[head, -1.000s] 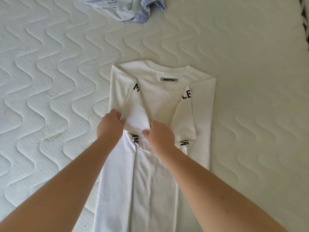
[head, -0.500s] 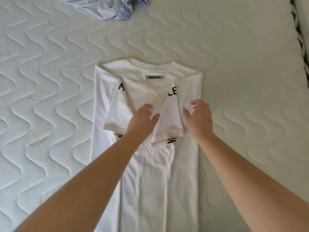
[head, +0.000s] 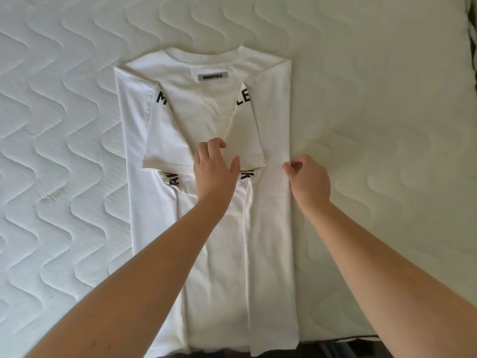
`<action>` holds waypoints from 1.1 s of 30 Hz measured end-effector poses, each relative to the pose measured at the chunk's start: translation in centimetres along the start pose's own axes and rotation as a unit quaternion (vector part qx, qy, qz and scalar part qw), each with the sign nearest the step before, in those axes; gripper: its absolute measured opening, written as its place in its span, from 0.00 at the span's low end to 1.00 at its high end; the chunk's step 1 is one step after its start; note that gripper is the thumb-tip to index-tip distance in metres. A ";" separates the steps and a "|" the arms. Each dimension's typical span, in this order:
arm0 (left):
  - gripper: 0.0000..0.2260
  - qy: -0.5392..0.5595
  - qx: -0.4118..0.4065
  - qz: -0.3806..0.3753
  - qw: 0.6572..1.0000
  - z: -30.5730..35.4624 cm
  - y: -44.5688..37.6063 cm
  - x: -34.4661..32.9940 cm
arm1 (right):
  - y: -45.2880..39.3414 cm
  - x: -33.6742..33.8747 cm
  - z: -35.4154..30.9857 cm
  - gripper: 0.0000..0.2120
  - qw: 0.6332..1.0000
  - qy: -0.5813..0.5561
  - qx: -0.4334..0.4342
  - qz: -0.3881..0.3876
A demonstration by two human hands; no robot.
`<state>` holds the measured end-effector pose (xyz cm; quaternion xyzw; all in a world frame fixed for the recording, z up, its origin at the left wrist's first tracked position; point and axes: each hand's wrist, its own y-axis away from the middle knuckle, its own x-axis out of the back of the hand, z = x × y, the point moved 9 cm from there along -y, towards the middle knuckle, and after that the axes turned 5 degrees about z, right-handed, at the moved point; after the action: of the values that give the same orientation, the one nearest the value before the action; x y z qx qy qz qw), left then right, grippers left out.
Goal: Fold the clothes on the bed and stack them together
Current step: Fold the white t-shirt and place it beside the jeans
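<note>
A white T-shirt (head: pixel 214 254) with black lettering and a grey neck label lies back-up on the bed, both sides and both sleeves folded in toward the middle. My left hand (head: pixel 215 170) rests on the shirt's middle where the two sleeve ends meet, fingers loosely bent and pressing the cloth down. My right hand (head: pixel 308 180) is at the shirt's right folded edge, its thumb and fingers pinching the fabric there. The shirt's hem reaches the bed's near edge.
The quilted white mattress (head: pixel 64 151) spreads out on all sides of the shirt. Its right edge (head: pixel 472 60) shows at the far right, and its near edge (head: pixel 335 342) runs below the shirt's hem with dark floor beyond.
The camera has dipped, so the blue crumpled garment at the top is out of view. My right hand slid from the right sleeve out to the shirt's right edge. My left hand stays mid-shirt.
</note>
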<state>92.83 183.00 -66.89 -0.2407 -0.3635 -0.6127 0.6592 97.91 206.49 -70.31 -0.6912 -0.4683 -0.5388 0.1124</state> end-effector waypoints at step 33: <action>0.07 0.068 0.240 -0.263 0.932 -9.2 24.0 -5.0 | 18.2 -2.8 13.7 0.13 0.986 -0.019 -0.071 -0.150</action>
<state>118.22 182.30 -73.37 0.0711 -0.5044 -0.6736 0.5355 120.75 204.27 -71.72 -0.6297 -0.5296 -0.5677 -0.0279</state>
